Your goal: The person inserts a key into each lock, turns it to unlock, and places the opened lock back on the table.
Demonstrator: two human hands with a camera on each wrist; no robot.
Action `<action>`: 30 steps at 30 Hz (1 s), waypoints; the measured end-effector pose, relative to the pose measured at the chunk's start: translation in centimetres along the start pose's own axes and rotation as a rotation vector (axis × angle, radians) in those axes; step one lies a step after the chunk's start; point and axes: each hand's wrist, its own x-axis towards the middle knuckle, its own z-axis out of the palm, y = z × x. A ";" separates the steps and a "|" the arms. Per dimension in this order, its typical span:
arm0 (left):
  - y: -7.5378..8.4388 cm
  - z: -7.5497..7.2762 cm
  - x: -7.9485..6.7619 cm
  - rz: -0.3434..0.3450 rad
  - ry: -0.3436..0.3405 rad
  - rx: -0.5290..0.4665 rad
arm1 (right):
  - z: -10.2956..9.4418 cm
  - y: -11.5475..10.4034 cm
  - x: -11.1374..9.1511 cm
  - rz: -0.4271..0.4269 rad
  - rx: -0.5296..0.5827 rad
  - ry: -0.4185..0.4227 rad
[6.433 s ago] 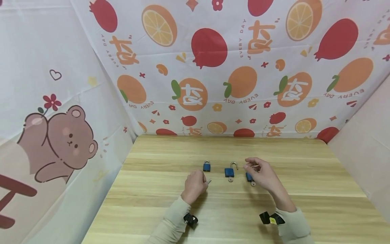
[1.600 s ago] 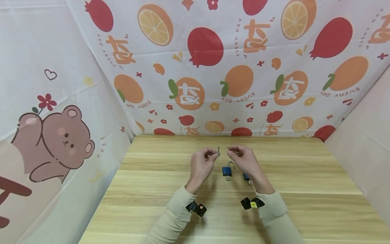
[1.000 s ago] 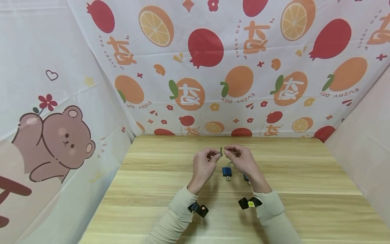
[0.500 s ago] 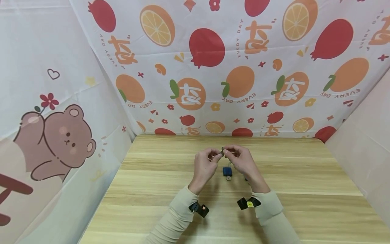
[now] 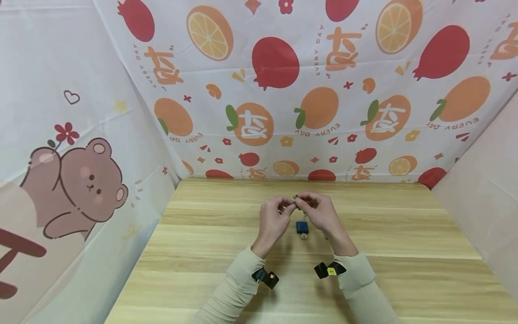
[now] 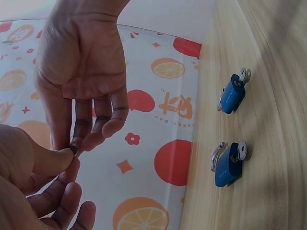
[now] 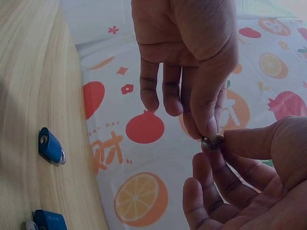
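Observation:
My left hand (image 5: 273,221) pinches a small silver key (image 7: 211,142) between thumb and fingers, above the far part of the table. My right hand (image 5: 326,217) meets it there, and its thumb and forefinger pinch the same key, most of which is covered by fingertips. Below the hands, a blue padlock (image 5: 301,227) with its shackle swung open has a key in its base. Another blue padlock (image 6: 233,94) with a key in it lies to its right, mostly covered by my right hand in the head view. A third blue padlock (image 7: 51,145) without a key shows in the right wrist view.
The wooden table (image 5: 194,252) carries the padlocks. A white fruit-print cloth (image 5: 283,103) stands behind its far edge, and a bear-print cloth (image 5: 89,184) at the left. Both wrists bear black straps with small cameras.
My left hand has lifted the key off the table beside the left padlock and moved it up and right. My right hand has come left from the right padlock and now pinches the key too.

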 end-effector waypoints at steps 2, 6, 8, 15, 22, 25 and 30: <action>0.0 0.0 -0.1 -0.002 0.004 -0.004 | 0.0 0.1 0.0 0.003 0.003 -0.001; -0.1 0.0 -0.2 -0.007 0.014 -0.004 | 0.1 0.2 0.0 0.006 0.007 -0.006; -0.1 0.0 -0.2 -0.009 0.018 -0.003 | 0.2 0.4 0.0 0.005 0.003 -0.010; -0.2 0.0 -0.2 -0.013 0.033 0.003 | 0.2 0.3 0.0 0.006 0.022 -0.018; -0.3 0.1 -0.2 -0.033 0.027 -0.008 | 0.3 0.5 0.0 0.028 0.014 -0.011; -0.3 0.1 -0.2 -0.045 0.015 -0.018 | 0.3 0.5 0.1 0.037 0.020 -0.003; -0.3 0.2 -0.1 -0.053 -0.002 -0.030 | 0.2 0.5 0.1 0.032 0.033 -0.006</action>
